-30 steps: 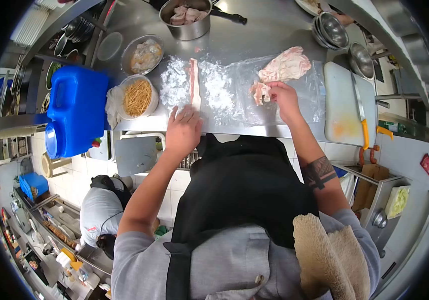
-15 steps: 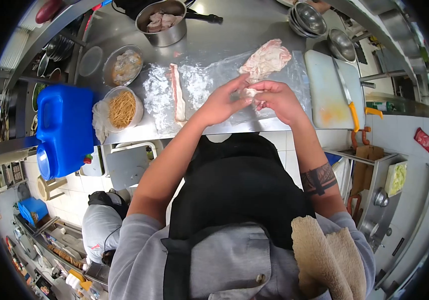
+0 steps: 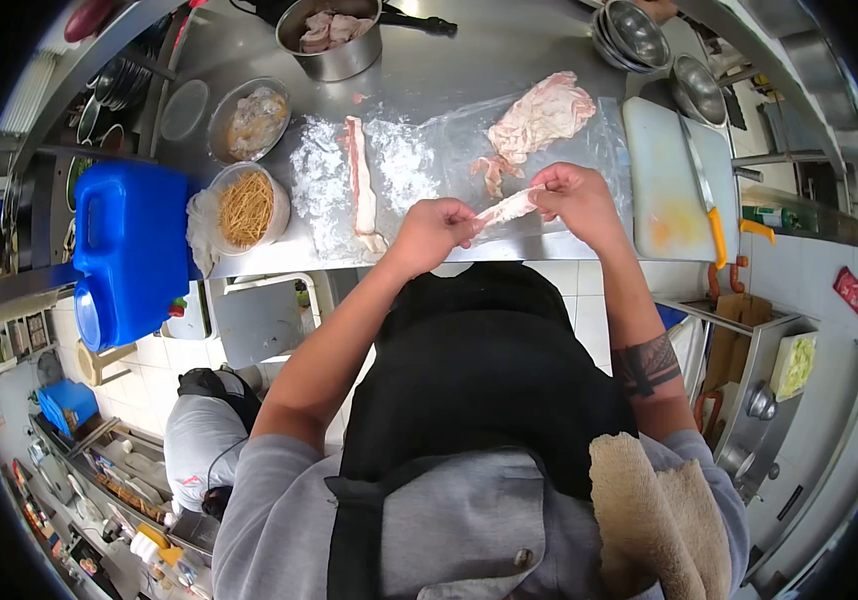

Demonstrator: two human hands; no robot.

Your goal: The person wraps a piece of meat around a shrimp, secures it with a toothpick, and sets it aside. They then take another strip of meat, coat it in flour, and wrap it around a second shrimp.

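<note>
A short pale strip of meat (image 3: 509, 208) is stretched between my two hands, above the plastic sheet near the table's front edge. My left hand (image 3: 436, 232) pinches its left end, and my right hand (image 3: 577, 203) grips the right end. Just beyond lie a small reddish piece (image 3: 494, 172) and a larger heap of pale meat (image 3: 542, 115). To the left, a long strip of meat (image 3: 359, 180) rests lengthwise on the sheet among white powder (image 3: 397, 160).
At left stand a tub of thin sticks (image 3: 246, 208), a bowl of meat (image 3: 252, 122) and a blue jug (image 3: 129, 250). A pot (image 3: 334, 50) is behind. A knife (image 3: 701, 190) lies on the cutting board (image 3: 657, 180) at right. A person (image 3: 207, 440) is lower left.
My hands have moved apart, and the meat between them now shows as a stretched strip. The small reddish piece now lies uncovered below the heap. The view has shifted slightly.
</note>
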